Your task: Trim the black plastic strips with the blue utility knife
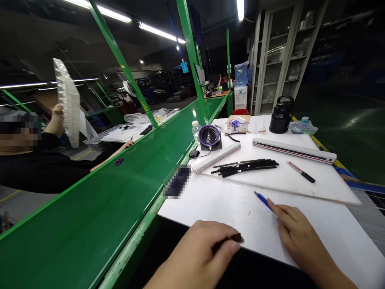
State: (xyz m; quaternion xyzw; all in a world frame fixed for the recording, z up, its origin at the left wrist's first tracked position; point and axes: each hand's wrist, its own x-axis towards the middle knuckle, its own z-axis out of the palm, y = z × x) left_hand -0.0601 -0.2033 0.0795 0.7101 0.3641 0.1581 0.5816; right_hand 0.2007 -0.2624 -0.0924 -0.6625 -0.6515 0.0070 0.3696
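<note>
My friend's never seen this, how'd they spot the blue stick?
Look at the white table, toward its near edge. The right hand there holds a slim blue tool. Its blue colour sets it apart from the black strips beyond.

Pen (262, 199): blue, darker tip, lower right of centre
Strips (246, 167): black with small white marks, mid-frame
Bar (293, 150): white, red and dark lengthwise stripes, right
Knife (301, 172): red and black, right
Disc (209, 135): purple rim, black face
Flask (280, 118): black
Table (210, 204): white
Belt (120, 192): green, left half
</note>
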